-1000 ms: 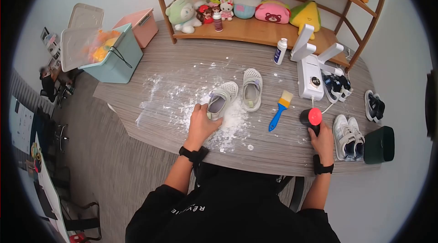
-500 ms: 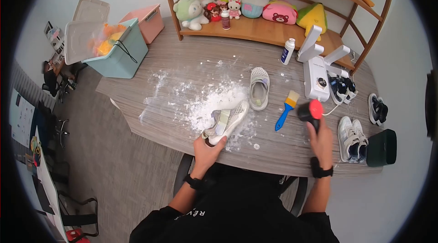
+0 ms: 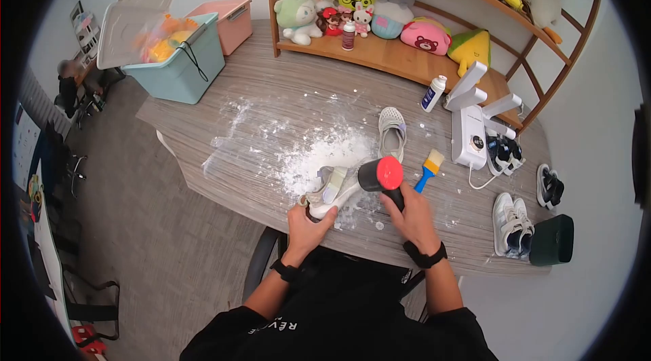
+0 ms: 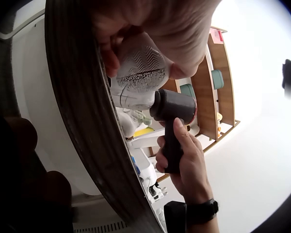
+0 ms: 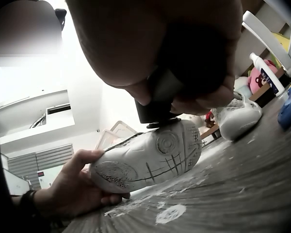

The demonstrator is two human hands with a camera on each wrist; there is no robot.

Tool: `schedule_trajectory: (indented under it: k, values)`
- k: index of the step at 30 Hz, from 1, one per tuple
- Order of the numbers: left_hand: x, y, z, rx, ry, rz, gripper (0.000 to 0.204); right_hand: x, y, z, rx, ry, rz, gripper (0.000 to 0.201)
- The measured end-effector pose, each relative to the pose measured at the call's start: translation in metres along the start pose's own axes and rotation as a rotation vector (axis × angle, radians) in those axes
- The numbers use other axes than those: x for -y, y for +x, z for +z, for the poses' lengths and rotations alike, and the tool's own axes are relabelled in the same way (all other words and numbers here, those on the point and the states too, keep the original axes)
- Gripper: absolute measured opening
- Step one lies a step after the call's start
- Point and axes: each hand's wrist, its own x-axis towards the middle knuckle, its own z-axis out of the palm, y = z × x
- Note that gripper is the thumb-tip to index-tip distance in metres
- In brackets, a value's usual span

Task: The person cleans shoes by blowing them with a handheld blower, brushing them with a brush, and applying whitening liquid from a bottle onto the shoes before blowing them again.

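My left hand (image 3: 308,226) grips a white child's shoe (image 3: 331,188) by its heel, near the desk's front edge. The shoe is tipped on its side, and its patterned sole (image 5: 145,162) faces the right wrist camera. My right hand (image 3: 416,220) holds a black hand-held device (image 4: 177,104) with a red end cap (image 3: 390,172) by its handle. In the right wrist view the device's narrow black tip is right at the shoe's edge, towards the toe. The matching shoe (image 3: 392,131) stands upright behind, close to a blue-handled brush (image 3: 430,169).
White powder (image 3: 325,150) is spread over the desk (image 3: 230,178). At the right are a white shoe dryer (image 3: 469,136), more shoes (image 3: 513,226) and a dark green bin (image 3: 552,240). A white bottle (image 3: 434,93) stands before the toy shelf (image 3: 380,55); storage boxes (image 3: 180,69) sit at left.
My left hand has picked up the shoe by its heel, drawn it towards me and turned it on its side. My right hand has brought the device leftward to it.
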Motion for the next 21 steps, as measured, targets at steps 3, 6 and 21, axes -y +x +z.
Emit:
schedule_trajectory:
  k: [3, 6, 21]
  values:
    - [-0.005, -0.002, -0.002, 0.008, 0.033, 0.034, 0.033, -0.008, 0.011, 0.001, -0.111, -0.034, 0.070, 0.034]
    - [-0.003, 0.000, -0.004, -0.010, 0.084, -0.045, 0.031, 0.004, -0.001, 0.005, -0.058, 0.015, 0.047, 0.033]
    - [0.009, -0.009, 0.014, -0.108, 0.371, 0.295, 0.068, -0.035, 0.050, -0.010, 0.102, -0.156, -0.125, 0.041]
